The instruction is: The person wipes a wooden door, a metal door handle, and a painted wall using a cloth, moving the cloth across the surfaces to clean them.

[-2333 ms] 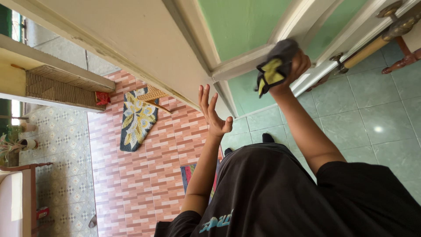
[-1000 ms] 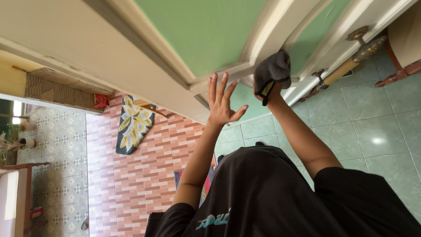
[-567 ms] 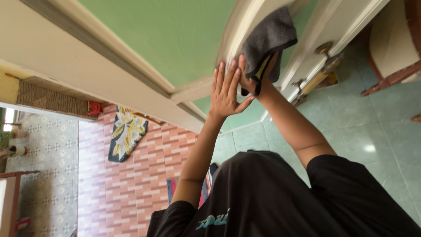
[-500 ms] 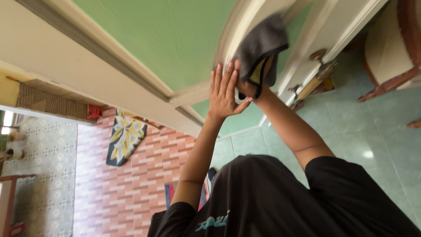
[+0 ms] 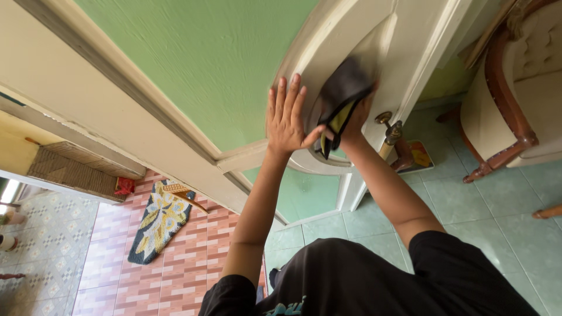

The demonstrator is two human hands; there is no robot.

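Left hand point(image 5: 285, 120) lies flat, fingers spread, on the cream door frame point(image 5: 328, 47) beside the green panel point(image 5: 205, 58). Just right of it, the right hand point(image 5: 351, 117) grips a grey-and-yellow cloth point(image 5: 341, 96) bunched against the frame. Wiping well likely means firm, even strokes along the moulding, the flat hand steadying the door. Both arms reach up, elbows slightly bent. Beyond, a brass handle point(image 5: 389, 131) and an armchair point(image 5: 515, 88).

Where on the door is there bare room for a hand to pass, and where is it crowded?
Free: the green panel left of the left hand, up to the cream frame. Crowded: the cream rail where the left hand presses flat beside the right hand gripping the grey cloth, with the brass handle close to the right.
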